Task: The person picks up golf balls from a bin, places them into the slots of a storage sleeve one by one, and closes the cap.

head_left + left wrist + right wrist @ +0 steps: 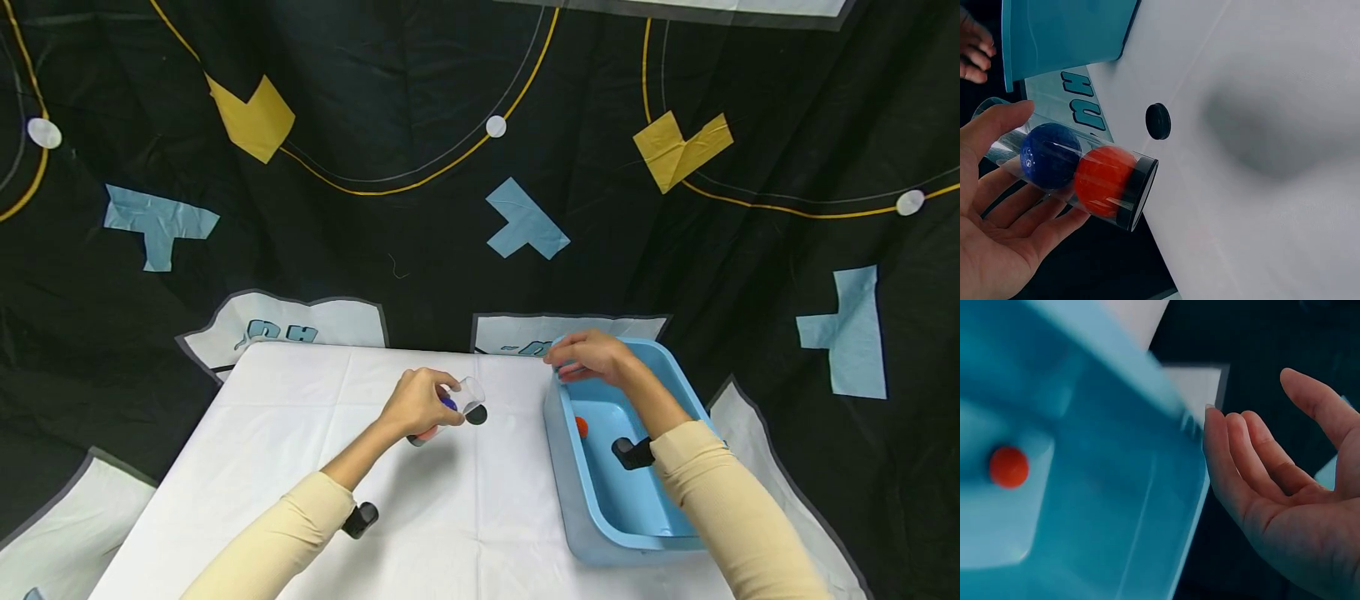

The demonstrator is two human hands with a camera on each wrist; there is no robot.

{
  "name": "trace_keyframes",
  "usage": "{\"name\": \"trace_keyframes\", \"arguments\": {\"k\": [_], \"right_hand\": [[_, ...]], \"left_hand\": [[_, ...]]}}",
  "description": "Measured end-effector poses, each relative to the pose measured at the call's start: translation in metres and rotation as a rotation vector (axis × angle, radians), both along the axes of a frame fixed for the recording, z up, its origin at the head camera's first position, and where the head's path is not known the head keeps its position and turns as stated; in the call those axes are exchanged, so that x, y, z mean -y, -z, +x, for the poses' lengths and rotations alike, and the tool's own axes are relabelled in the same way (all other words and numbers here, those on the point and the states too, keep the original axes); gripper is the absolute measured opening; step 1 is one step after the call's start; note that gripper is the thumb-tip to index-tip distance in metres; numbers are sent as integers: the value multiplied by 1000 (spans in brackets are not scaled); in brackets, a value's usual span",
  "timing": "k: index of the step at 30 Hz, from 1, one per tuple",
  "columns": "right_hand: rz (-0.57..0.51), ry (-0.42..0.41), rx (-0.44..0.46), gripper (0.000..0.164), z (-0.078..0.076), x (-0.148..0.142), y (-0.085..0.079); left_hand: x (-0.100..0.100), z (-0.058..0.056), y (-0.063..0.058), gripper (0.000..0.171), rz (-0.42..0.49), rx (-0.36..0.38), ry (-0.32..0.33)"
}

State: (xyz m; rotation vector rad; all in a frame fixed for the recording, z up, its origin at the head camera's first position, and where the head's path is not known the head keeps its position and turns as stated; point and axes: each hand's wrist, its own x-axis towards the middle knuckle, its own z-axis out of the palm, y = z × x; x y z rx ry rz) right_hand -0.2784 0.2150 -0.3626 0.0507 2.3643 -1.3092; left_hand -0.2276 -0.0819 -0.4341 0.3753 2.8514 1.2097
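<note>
My left hand [420, 402] grips a clear plastic tube [470, 392], tilted above the table. Inside the tube, in the left wrist view, a blue ball [1051, 155] lies against a red ball [1105, 181], which sits by the black end cap [1137, 194]. The tube's other end looks uncapped. A loose black cap [1158, 121] lies on the white cloth near the tube. Over the far left corner of a light blue bin [592, 512] hovers my right hand [592, 357], fingers loosely bent and holding nothing. One orange-red ball [1009, 467] rests on the bin's floor.
A white cloth covers the table [300, 433], and the bin stands at its right side. Behind hangs a black curtain [420, 267] with taped blue and yellow shapes. Black wrist cameras [362, 520] stick out from both sleeves.
</note>
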Motion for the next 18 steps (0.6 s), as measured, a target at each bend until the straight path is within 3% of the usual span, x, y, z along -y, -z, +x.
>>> {"name": "trace_keyframes", "arguments": {"k": [9,18], "right_hand": [[22,139,59,53,0,-44,22],[20,326,176,67,-2,-67,76]], "left_hand": [[2,0,2,43,-8,2,-6],[3,0,4,42,-6,-6,10]]}}
